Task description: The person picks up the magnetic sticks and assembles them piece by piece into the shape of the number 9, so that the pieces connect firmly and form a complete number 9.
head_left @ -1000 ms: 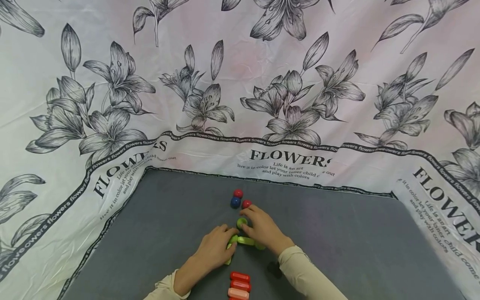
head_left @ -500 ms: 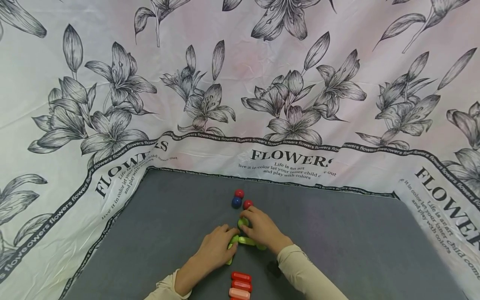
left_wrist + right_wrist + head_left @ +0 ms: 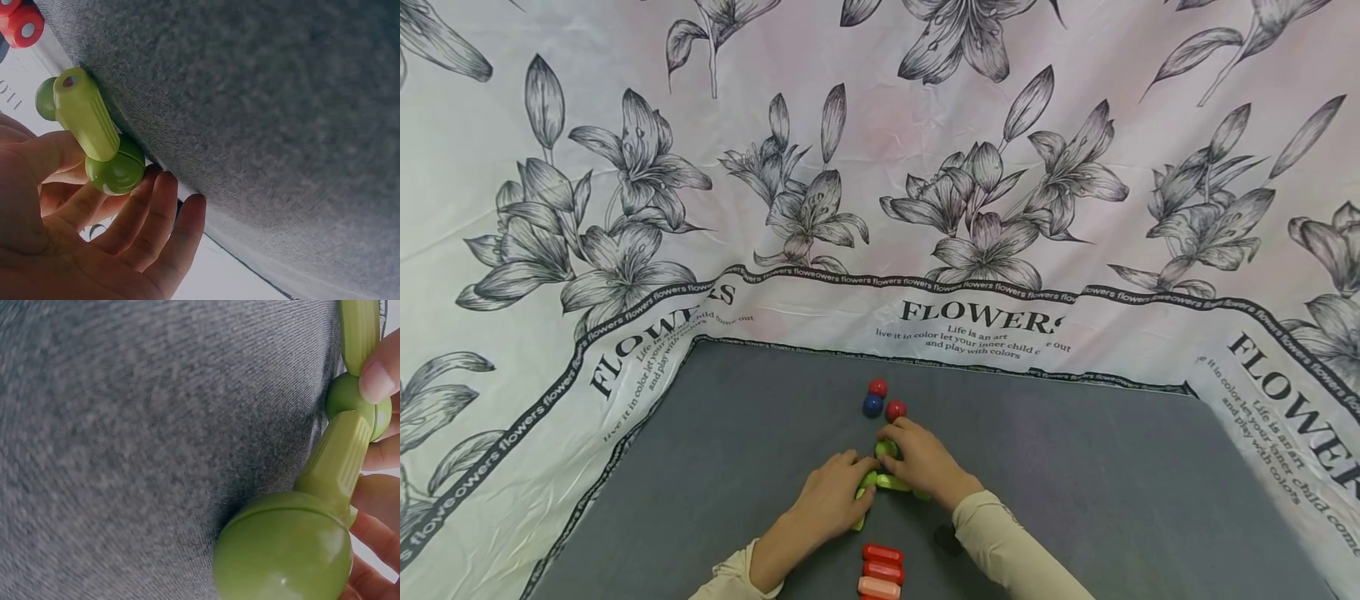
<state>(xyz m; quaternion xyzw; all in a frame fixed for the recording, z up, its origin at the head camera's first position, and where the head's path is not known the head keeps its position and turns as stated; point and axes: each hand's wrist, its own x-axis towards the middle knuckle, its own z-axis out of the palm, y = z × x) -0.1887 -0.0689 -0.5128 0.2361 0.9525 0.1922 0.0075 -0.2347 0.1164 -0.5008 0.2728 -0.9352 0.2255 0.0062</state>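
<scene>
Green parts: a left ball (image 3: 117,174) is gripped between thumb and fingers of the left hand (image 3: 827,497); a far ball (image 3: 886,448) is pinched by thumb and finger of the right hand (image 3: 929,460); a right ball (image 3: 281,550) is partly hidden by that hand in the head view; a near rod (image 3: 89,119) is set against the left ball; a cross rod (image 3: 334,459) is set between left and right balls; two red balls (image 3: 896,410) and a blue ball (image 3: 872,406) are grouped farther off on the grey surface (image 3: 1112,467); red rods (image 3: 882,553) are laid near.
</scene>
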